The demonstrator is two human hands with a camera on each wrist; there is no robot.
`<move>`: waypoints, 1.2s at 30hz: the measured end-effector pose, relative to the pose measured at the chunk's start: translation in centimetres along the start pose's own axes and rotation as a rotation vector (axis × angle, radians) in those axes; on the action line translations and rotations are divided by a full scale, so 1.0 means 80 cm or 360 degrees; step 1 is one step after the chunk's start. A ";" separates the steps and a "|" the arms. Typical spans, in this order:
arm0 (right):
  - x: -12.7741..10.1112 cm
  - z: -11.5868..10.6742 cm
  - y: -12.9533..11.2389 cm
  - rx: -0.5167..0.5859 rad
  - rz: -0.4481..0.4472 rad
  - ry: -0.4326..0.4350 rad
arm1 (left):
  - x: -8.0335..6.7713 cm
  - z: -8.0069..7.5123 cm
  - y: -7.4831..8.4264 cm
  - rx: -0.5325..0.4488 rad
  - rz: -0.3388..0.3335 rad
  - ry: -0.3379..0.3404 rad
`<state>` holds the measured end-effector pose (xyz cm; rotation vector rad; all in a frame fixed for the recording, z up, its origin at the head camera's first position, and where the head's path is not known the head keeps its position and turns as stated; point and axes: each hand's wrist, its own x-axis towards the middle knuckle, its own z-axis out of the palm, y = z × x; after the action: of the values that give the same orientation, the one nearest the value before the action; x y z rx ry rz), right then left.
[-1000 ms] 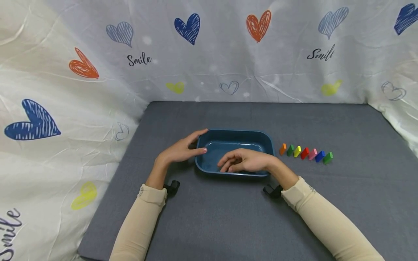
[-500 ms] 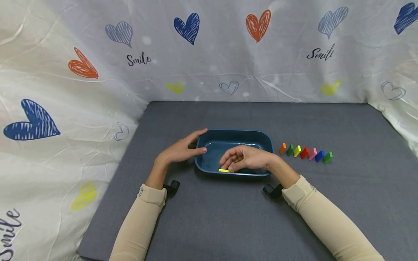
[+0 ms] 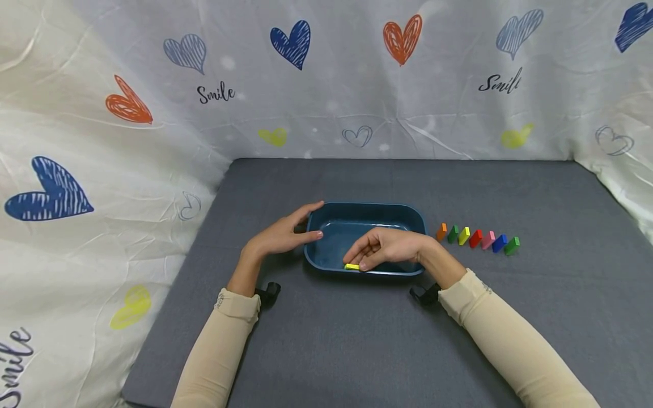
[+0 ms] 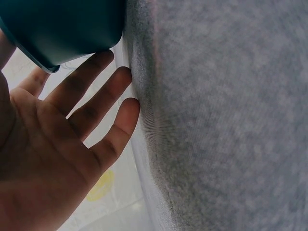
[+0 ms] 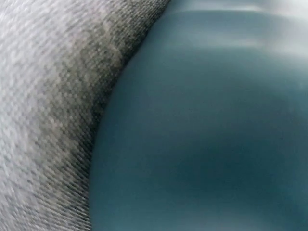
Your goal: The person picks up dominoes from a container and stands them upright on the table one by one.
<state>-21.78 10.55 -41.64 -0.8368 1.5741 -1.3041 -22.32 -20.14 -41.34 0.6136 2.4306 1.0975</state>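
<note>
A dark blue tray (image 3: 368,208) sits mid-table on the grey mat (image 3: 357,340). My left hand (image 3: 285,233) rests against the tray's left end with straight fingers and the thumb at its rim. In the left wrist view the left hand's open palm (image 4: 72,130) lies beside the tray corner (image 4: 62,29). My right hand (image 3: 382,248) reaches into the tray with curled fingers. Its thumb and forefinger tips pinch a small yellow block (image 3: 351,266) lying by the near wall. The right wrist view shows only the tray wall (image 5: 207,134) and the mat (image 5: 48,96).
A row of several small coloured blocks (image 3: 478,239) stands on the mat just right of the tray. A white cloth printed with hearts (image 3: 127,141) closes off the back and both sides. Small black wrist mounts (image 3: 269,292) sit under both wrists.
My right hand's fingers went from lying flat in the tray to curled, uncovering the yellow block at their tips. The hand drew slightly right. My left hand stayed still.
</note>
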 end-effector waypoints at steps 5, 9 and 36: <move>-0.002 -0.001 -0.002 -0.0007 -0.0041 -0.0052 | 0.000 0.000 -0.002 -0.0003 0.0011 0.0003; -0.006 -0.001 -0.003 -0.0034 -0.0068 -0.0068 | 0.001 0.000 -0.001 0.0001 0.0010 -0.0001; -0.150 -0.029 -0.019 -0.0038 -0.0478 0.0709 | 0.001 0.000 -0.002 0.0017 0.0019 -0.0010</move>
<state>-19.56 21.95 -37.45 -0.8608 1.8577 -1.7840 -22.41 -20.22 -41.49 0.6348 2.4324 1.0863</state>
